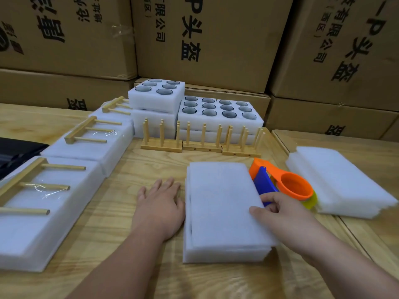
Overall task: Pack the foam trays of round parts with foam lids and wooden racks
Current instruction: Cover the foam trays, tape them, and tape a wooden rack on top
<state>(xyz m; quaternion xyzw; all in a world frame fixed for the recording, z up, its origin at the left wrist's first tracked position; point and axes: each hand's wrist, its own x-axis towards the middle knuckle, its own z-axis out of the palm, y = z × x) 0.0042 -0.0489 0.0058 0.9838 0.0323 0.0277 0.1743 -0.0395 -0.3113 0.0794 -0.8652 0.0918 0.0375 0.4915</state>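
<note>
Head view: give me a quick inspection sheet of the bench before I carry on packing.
Surface: wooden table, bare in front.
Job's things: covered foam tray at centre; open trays of round parts stacked at the back; upright wooden racks in front of them; packed trays with racks on top at left; foam lids stacked at right.
Clutter: orange and blue tape dispenser; dark object at left edge.
Hands: left hand flat beside the tray; right hand on its right edge.
Cables: nothing seen.
Surroundings: stacked cardboard boxes behind.
</note>
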